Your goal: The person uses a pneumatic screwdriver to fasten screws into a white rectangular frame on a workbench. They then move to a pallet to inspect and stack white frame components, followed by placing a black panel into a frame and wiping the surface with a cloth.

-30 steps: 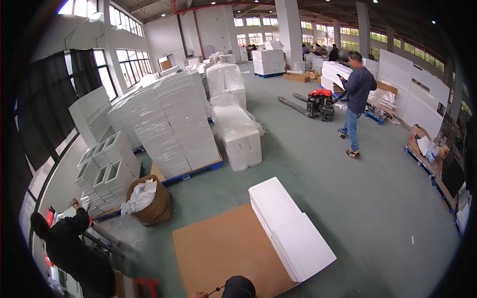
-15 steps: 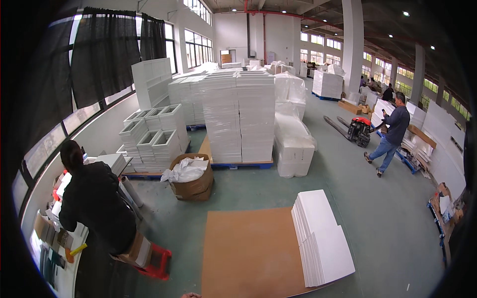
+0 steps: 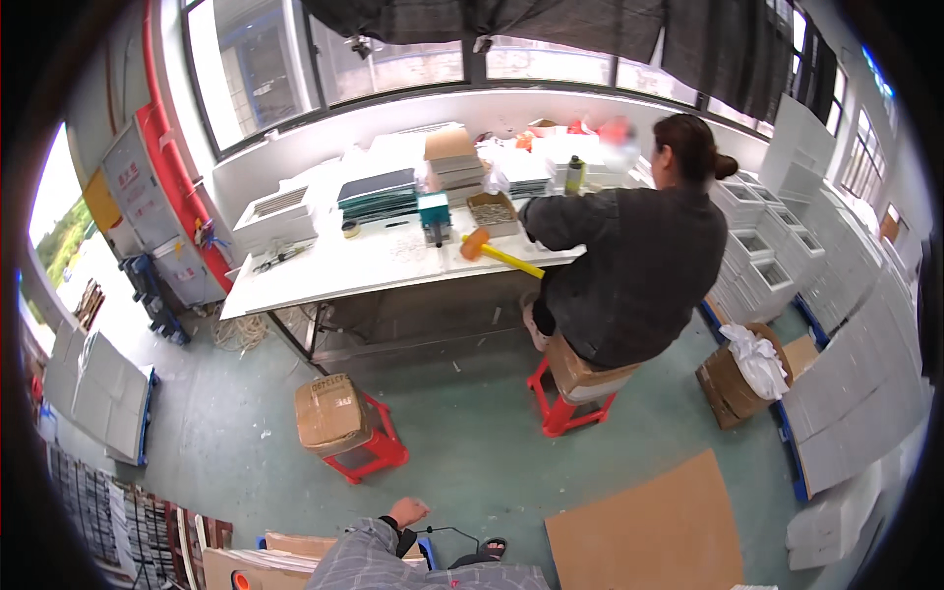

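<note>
My left hand (image 3: 408,511) is near the lower edge, coming out of a grey plaid sleeve with a dark cuff. Nothing shows in it; its fingers look loose and partly apart. A thin black cable runs beside it toward my sandalled foot (image 3: 492,548). Just left of the hand is a stack of flat boards (image 3: 258,570), with brown sheets and a bit of blue pallet. My right hand is out of view. Ahead stands a red stool (image 3: 379,454) topped by a taped brown carton (image 3: 332,413). A brown cardboard sheet (image 3: 644,521) lies on the floor at right.
A person in dark clothes (image 3: 639,265) sits on a carton-topped red stool at a white worktable (image 3: 295,285). On it are an orange-headed mallet (image 3: 475,244), a teal device (image 3: 434,211) and stacked panels (image 3: 379,194). An open carton (image 3: 733,393) and wrapped white stacks (image 3: 851,393) stand right.
My view has swung left from the pallet stacks and the person with the pallet truck to the worktable. My left hand now shows more fully, with its sleeve.
</note>
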`<state>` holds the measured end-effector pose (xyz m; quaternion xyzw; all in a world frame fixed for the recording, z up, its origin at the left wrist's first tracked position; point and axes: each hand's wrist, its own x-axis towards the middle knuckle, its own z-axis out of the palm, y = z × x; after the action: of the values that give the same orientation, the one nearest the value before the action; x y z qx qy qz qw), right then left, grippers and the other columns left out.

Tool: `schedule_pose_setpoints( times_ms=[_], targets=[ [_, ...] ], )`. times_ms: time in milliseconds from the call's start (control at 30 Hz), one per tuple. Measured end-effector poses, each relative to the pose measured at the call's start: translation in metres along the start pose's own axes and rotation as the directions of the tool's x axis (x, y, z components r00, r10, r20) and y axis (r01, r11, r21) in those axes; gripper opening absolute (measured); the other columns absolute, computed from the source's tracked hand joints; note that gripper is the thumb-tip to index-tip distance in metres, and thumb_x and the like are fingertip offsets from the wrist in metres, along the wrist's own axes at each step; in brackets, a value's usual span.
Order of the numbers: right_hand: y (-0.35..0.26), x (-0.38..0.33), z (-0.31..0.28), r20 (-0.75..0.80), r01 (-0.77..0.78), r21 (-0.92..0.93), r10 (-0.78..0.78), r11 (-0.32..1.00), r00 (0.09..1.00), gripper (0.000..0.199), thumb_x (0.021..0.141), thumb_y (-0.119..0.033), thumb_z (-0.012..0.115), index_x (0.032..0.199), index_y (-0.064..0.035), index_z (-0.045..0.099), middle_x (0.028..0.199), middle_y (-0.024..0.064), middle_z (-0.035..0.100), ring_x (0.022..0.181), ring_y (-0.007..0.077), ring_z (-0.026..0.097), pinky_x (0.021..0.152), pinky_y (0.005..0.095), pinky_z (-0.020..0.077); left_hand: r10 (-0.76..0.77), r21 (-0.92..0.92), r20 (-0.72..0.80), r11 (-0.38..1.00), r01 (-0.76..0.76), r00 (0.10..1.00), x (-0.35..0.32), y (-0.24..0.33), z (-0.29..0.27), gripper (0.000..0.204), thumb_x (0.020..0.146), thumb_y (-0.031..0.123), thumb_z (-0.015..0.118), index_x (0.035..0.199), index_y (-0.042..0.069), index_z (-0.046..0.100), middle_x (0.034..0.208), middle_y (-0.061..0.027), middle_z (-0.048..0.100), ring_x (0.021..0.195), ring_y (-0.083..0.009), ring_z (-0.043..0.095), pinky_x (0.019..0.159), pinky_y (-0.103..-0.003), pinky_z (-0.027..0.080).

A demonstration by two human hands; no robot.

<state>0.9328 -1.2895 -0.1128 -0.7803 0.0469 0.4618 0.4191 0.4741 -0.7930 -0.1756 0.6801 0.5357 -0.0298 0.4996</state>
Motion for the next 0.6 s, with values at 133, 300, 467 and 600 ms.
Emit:
schedule_pose_setpoints(
  times_ms=[133,300,467,600],
  targets=[
    [-0.099,0.049,0.06,0.207,0.069,-0.217,-0.024,0.974,0.978,0.041,0.103,-0.04,0.064,0.124,-0.0047,0.061,0.109,0.0121,0.072,0.091,0.0238,0.071,0.074,0.0376,0.0599,-0.115,-0.277,-0.267,0.96,0.038,0.957,-0.021,-0.018,-0.059,0.03,0.091,0.03,0.062,0.101,0.008,0.08,0.1,-0.0135,0.078,0.096,-0.0293,0.074,0.086,-0.04,0.057],
    [-0.151,0.186,0.109,0.425,0.435,-0.171,-0.332,0.884,0.842,0.042,0.103,-0.037,0.065,0.126,-0.0024,0.063,0.112,0.0138,0.072,0.101,0.0257,0.07,0.084,0.0428,0.0596,-0.337,-0.388,-0.474,0.909,0.15,0.813,-0.106,-0.044,-0.054,0.031,0.091,0.033,0.062,0.092,0.007,0.08,0.095,-0.0149,0.077,0.094,-0.0314,0.074,0.086,-0.041,0.057],
    [-0.332,0.162,0.3,0.631,0.411,-0.512,0.006,0.754,0.776,0.041,0.105,-0.035,0.063,0.128,-0.001,0.066,0.11,0.0139,0.072,0.1,0.0241,0.07,0.082,0.0389,0.059,-0.265,-0.403,-0.491,0.914,0.053,0.83,-0.072,0.013,-0.125,0.052,0.099,0.05,0.055,0.081,0.008,0.079,0.081,-0.0109,0.076,0.079,-0.031,0.072,0.076,-0.043,0.055],
    [-0.419,0.17,0.447,0.8,0.611,-0.545,0.14,0.574,0.583,0.041,0.105,-0.034,0.062,0.128,-0.0006,0.066,0.11,0.014,0.072,0.099,0.0238,0.07,0.082,0.0382,0.0588,-0.214,-0.415,-0.678,0.901,-0.126,0.704,-0.017,0.041,-0.143,0.038,0.095,0.032,0.054,0.082,0.004,0.075,0.084,-0.0129,0.076,0.079,-0.0324,0.072,0.076,-0.044,0.055]
  ],
)
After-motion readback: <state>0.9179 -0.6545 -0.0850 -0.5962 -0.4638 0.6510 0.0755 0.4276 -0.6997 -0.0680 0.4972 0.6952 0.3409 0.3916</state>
